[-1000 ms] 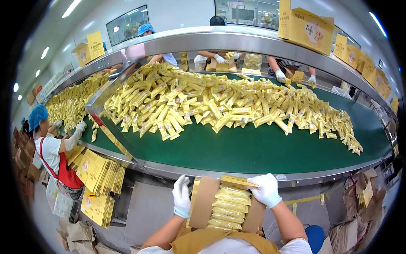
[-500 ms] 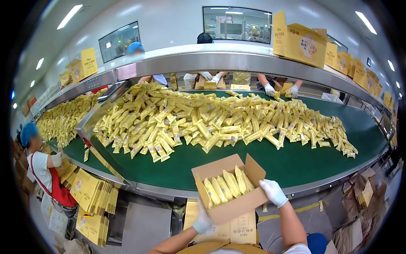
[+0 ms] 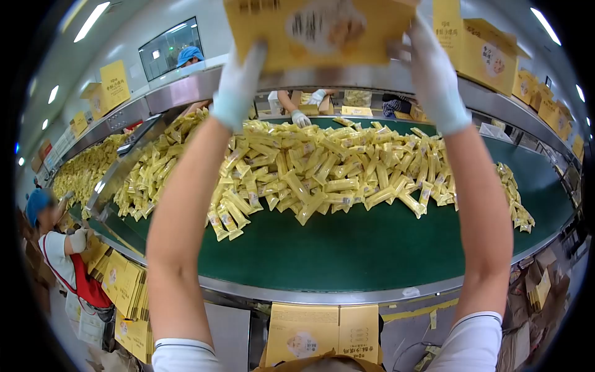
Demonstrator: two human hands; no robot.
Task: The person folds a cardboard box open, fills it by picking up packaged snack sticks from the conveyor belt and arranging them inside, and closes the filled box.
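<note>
Raised high at the top of the view is a yellow printed box, held between both gloved hands. My left hand grips its left side, and my right hand grips its right side, partly blurred. The inside of the box is out of sight. Below my arms, many yellow wrapped packets lie heaped on the green belt. A flat yellow carton lies at the bottom, near my body.
A metal shelf spans the belt, with yellow boxes on it. A person in a red apron stands at left beside stacked flat cartons. Gloved hands of another person are across the belt.
Both hands have lifted the box from the near belt edge up to the shelf's height. Its printed face now shows instead of its open top with packets.
</note>
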